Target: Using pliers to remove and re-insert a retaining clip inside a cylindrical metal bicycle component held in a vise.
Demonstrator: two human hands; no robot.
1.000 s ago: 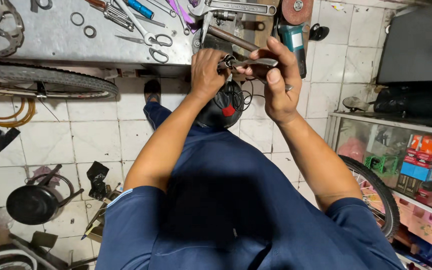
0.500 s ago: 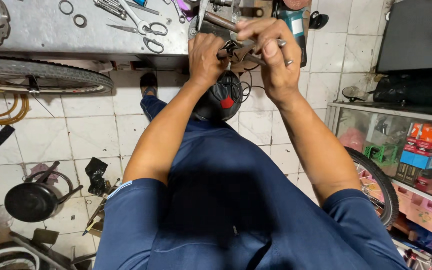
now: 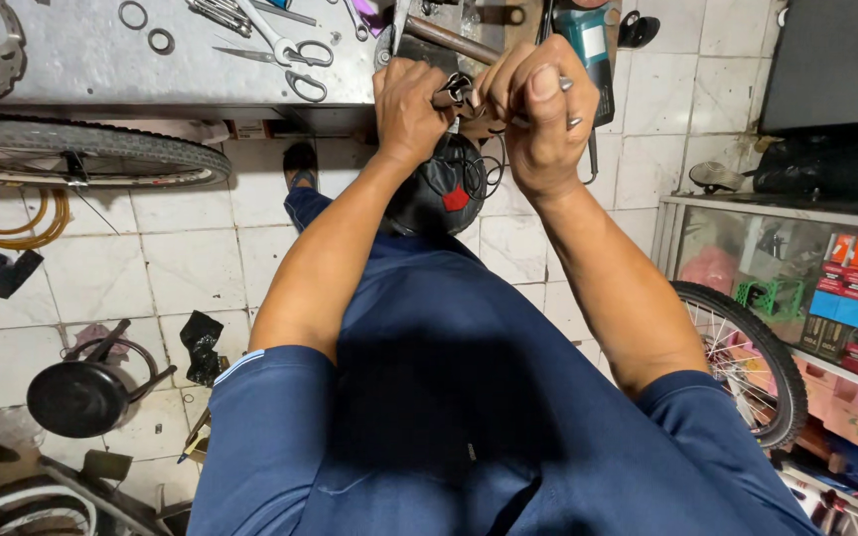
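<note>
At the bench edge I've got my left hand (image 3: 411,109) and right hand (image 3: 538,119) both curled tight round one small metal part (image 3: 457,94), just above one black round object (image 3: 439,189). On the bench (image 3: 71,60): one pair of scissors (image 3: 285,55), two rings (image 3: 146,28).

- Small dark metal part (image 3: 457,91): clamped between both hands at the edge of the grey surface (image 3: 101,60), mostly hidden.
- Black round object (image 3: 439,189) with a red patch: hangs directly beneath the part.

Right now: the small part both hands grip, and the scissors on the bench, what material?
Small part: looks like bare metal, grey with a dull shine; mostly hidden by the left hand and right hand. Scissors: shiny steel blades; pale loop handles, probably plastic.
</note>
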